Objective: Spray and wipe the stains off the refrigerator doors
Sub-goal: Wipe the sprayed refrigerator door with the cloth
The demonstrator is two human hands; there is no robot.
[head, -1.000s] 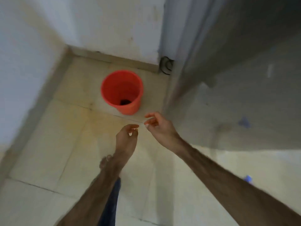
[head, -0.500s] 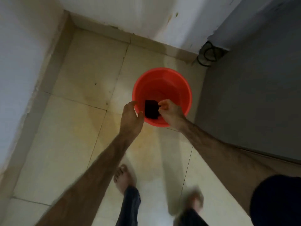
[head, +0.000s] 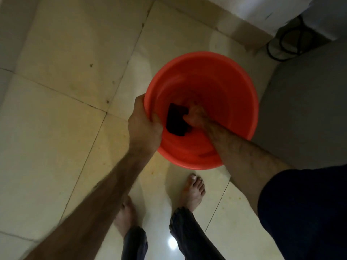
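— What are your hands doing?
— My left hand (head: 143, 126) grips the red bucket's (head: 244, 94) rim, centre frame. My right hand (head: 195, 117) pinches the dark sponge (head: 176, 121) down inside it.
— And to do it well?
— Squeeze it out, I'd say, before the fridge (head: 304, 113) at right.

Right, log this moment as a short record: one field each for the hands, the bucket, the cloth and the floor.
left hand: grips the bucket's near-left rim, thumb inside
right hand: down inside the bucket, holds the dark cloth
bucket: orange, upright on the floor
dark cloth: inside the bucket, beside the right hand's fingers
floor: pale tiles, some small stains
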